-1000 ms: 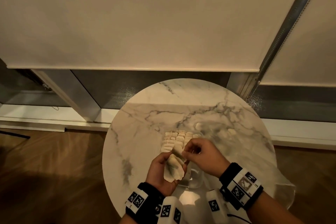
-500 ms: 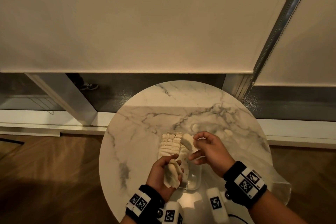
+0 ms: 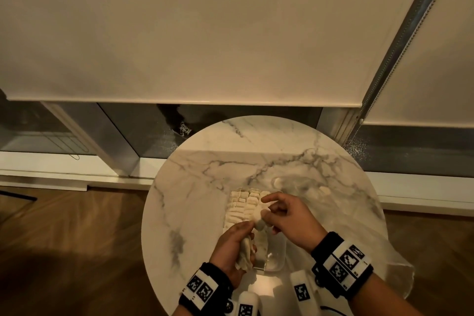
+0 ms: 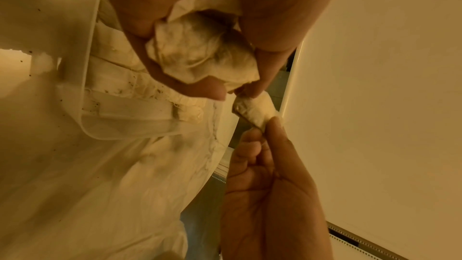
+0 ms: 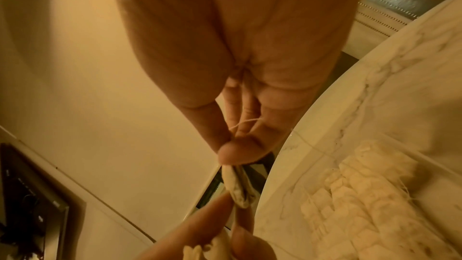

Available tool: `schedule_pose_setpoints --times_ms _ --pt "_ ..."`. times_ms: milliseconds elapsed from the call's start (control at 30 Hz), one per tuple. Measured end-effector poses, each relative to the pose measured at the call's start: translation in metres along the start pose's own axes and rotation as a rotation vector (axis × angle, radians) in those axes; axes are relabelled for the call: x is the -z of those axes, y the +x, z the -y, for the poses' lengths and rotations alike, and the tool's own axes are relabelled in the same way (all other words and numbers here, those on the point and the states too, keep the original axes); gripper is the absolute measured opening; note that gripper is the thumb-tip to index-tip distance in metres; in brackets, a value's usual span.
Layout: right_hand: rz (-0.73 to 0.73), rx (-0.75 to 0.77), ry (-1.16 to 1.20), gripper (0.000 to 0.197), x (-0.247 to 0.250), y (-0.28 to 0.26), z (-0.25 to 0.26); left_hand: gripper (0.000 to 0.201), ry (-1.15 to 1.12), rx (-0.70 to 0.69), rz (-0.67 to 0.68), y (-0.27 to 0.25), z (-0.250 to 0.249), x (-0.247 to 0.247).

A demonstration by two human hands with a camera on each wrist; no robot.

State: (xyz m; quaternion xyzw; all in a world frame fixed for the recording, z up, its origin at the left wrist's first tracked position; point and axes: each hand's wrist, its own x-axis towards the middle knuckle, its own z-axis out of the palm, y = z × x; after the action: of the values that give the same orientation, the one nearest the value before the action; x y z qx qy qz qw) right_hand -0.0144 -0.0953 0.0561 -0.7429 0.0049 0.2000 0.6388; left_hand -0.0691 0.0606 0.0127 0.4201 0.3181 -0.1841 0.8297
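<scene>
Two hands work just above a clear plastic container [image 3: 278, 256] that stands on a round marble table [image 3: 205, 187]. Left hand [image 3: 230, 246] — fingers curled round a crumpled wad [image 4: 200, 54] of white, papery material, creased and smudged dark grey near its middle. Right hand [image 3: 289, 220] — thumb and forefinger pinch one end of a small white pouch [image 4: 255, 112], and a fine thread lies across the fingers. The pouch is oblong, soft and flattened, with a darker edge at the end nearer the wad. It hangs in the air between the two hands, over the container. That end meets the left fingertips; whether they grip it cannot be told. Tight rows [image 3: 243, 205] of similar white pouches with loose threads fill the container's far half
</scene>
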Motion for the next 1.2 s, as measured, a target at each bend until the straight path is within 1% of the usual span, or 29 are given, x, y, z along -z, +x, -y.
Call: schedule_pose_setpoints --times_ms 133,167,267,300,400,533,633,700,767,833,900,967,1067,1200 --pt "0.001 -0.014 0.043 0.013 0.001 0.002 -0.001 0.012 -0.013 -0.002 0.019 -0.003 -0.003 -0.002" --pt "0.011 -0.018 0.043 0.012 0.000 0.002 -0.001 0.015 -0.020 0.009 0.032 -0.004 -0.003 -0.001" --pt "0.047 -0.027 0.030 0.009 -0.001 0.003 -0.002 0.031 -0.027 0.017 0.077 0.001 0.000 0.004" --pt "0.055 -0.025 0.022 0.008 -0.002 0.003 -0.002 0.033 -0.024 0.015 0.090 0.001 0.001 0.004" --pt "0.056 -0.002 -0.014 0.004 -0.002 0.004 -0.001 0.026 -0.016 0.016 0.087 0.001 0.000 0.003" --pt "0.041 0.075 -0.165 0.006 0.003 0.007 0.000 0.015 -0.025 0.038 0.056 -0.002 -0.005 0.001" --pt "0.021 0.096 -0.207 0.007 0.013 0.016 -0.001 0.019 -0.033 0.080 -0.009 0.000 -0.006 0.006" --pt "-0.031 0.096 -0.225 0.007 0.021 0.027 -0.005 0.020 -0.063 0.122 -0.057 0.003 -0.006 0.012" --pt "-0.092 0.068 -0.253 0.007 0.030 0.041 -0.016 0.017 -0.097 0.175 -0.097 0.006 -0.005 0.019" --pt "-0.153 0.015 -0.374 0.008 0.039 0.055 -0.033 0.021 -0.143 0.233 -0.121 0.012 -0.004 0.029" --pt "-0.158 -0.054 -0.516 0.011 0.044 0.066 -0.053 0.023 -0.219 0.305 -0.128 0.017 -0.002 0.041" --pt "-0.095 -0.098 -0.621 0.011 0.042 0.071 -0.065 0.022 -0.297 0.341 -0.132 0.021 0.000 0.053" --pt "0.020 -0.114 -0.773 0.012 0.036 0.077 -0.074 0.025 -0.336 0.348 -0.127 0.024 0.003 0.063" --pt "0.063 -0.130 -0.985 0.015 0.034 0.089 -0.076 0.024 -0.328 0.339 -0.168 0.027 0.005 0.063"
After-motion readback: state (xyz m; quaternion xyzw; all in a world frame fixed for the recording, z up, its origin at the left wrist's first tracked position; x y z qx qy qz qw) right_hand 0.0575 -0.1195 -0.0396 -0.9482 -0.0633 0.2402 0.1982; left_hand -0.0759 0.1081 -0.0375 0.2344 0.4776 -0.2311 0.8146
